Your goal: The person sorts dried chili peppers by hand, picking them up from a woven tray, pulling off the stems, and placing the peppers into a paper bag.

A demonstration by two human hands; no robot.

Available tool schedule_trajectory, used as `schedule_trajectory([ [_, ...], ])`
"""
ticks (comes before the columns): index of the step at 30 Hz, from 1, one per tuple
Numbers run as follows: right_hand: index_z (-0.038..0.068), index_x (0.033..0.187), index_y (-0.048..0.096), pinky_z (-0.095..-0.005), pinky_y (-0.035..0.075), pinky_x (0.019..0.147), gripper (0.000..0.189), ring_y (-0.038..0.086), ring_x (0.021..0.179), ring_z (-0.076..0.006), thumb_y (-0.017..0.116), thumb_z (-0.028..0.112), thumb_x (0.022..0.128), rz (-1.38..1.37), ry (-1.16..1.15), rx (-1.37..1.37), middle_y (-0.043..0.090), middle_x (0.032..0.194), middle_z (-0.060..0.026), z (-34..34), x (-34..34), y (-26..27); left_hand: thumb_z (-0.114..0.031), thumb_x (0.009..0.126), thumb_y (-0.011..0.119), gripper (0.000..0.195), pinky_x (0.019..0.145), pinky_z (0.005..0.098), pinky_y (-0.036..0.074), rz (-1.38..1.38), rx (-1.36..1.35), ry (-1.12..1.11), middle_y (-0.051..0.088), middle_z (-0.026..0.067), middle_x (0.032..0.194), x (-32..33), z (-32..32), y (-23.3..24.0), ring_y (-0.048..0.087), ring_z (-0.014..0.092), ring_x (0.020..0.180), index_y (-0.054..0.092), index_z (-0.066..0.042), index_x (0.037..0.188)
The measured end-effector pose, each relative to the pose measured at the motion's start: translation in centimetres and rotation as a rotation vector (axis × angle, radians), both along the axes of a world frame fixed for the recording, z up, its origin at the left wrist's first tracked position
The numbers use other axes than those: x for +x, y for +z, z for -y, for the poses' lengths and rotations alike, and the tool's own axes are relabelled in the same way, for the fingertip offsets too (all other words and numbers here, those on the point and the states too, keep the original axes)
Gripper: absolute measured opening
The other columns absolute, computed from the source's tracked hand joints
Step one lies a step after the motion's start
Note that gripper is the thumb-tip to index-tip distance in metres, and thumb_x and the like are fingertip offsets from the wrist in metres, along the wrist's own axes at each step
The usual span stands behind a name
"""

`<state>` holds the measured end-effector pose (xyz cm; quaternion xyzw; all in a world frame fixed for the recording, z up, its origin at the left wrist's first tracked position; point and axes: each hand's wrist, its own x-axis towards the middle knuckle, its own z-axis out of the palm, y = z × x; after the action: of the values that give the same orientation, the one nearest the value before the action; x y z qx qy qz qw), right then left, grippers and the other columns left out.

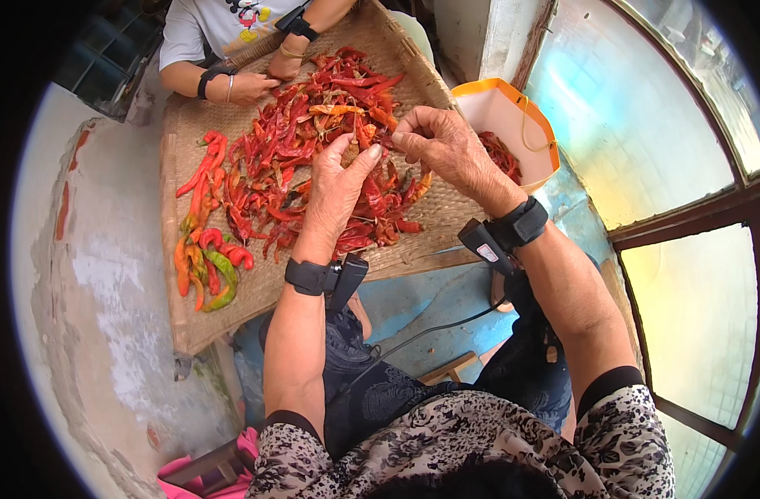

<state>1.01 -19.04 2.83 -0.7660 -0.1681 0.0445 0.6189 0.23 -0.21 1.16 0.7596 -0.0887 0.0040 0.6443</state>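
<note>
A heap of dried red chili peppers lies on a woven bamboo tray. Over its near right part, my left hand pinches a brownish dried pepper between thumb and fingertips. Close by on the right, my right hand has its thumb and forefinger pressed together at a dark red dried pepper, partly hidden by the fingers. Fresher red, orange and green peppers form a separate group along the tray's left side. Both my wrists wear black straps with small devices.
A paper bag with an orange rim stands right of the tray, with dried red peppers inside. Across the tray, another person's hands rest near the heap's far edge. A wall is at left, framed window panes at right.
</note>
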Motion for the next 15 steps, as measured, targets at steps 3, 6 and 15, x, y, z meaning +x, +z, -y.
schedule_trajectory([
  [3,0.0,0.09,0.062,-0.0251,0.05,0.057,0.024,0.06,0.069,-0.0098,0.064,0.024,0.088,-0.055,-0.045,0.124,0.063,0.076,-0.0043,0.2,0.3,-0.3,-0.03,0.086,0.067,0.062,0.086,0.0274,0.047,-0.011,-0.157,0.006,0.066,0.0104,0.096,-0.2,-0.4,0.2,0.06,0.013,0.089,0.045,0.015,0.124],
  [6,0.0,0.093,0.061,-0.0243,0.05,0.055,0.027,0.06,0.067,-0.0091,0.063,0.026,0.09,-0.068,-0.013,0.102,0.063,0.075,-0.0033,-0.2,-0.1,0.0,-0.032,0.085,0.069,0.062,0.085,0.0275,0.046,-0.024,-0.024,-0.021,0.066,0.0131,0.097,0.0,-0.8,-0.2,0.06,0.014,0.091,0.05,0.013,0.122],
  [15,0.001,0.088,0.06,-0.022,0.048,0.055,0.019,0.056,0.063,-0.0072,0.06,0.021,0.09,-0.082,-0.111,0.322,0.061,0.074,-0.0017,0.8,1.1,-0.5,-0.022,0.089,0.065,0.028,0.085,0.0262,0.046,-0.024,-0.312,0.046,0.067,0.0054,0.097,-0.1,0.5,0.3,0.06,0.01,0.089,0.063,0.0,0.106],
])
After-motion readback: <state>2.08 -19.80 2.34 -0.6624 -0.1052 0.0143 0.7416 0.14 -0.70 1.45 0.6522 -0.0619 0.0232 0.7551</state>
